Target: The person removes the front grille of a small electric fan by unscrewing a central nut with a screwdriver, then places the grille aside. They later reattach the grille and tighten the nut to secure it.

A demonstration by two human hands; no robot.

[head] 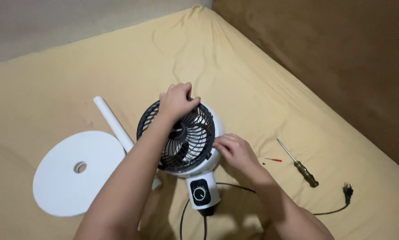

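**While both hands bracket the fan head, the grille lies between them**

Because the fan head [181,138] lies face up on the bed [261,66], its round black grille [188,142] faces the camera and its neck runs down toward the person, ending in the white control box with a dial [200,194].

Left hand [178,101]: on the far rim of the grille, fingers curled over the edge, grip closed on the rim. Forearm crosses the left part of the grille.

Right hand [235,150]: at the right rim, fingertips touching the seam where grille meets white housing. Grip narrow; whether it pinches anything, I cannot tell.

Key relation: the two hands sit roughly a quarter turn apart on the rim, left at the top, right at the side. The left hand has the fuller hold.

Around it:
- white pole [113,122], just left of the head, partly under the left arm
- white round base with a centre hole [73,173], further left
- screwdriver [298,163], well right of the right hand
- small red item [273,159], between hand and screwdriver
- black cord to plug [348,192], lower right
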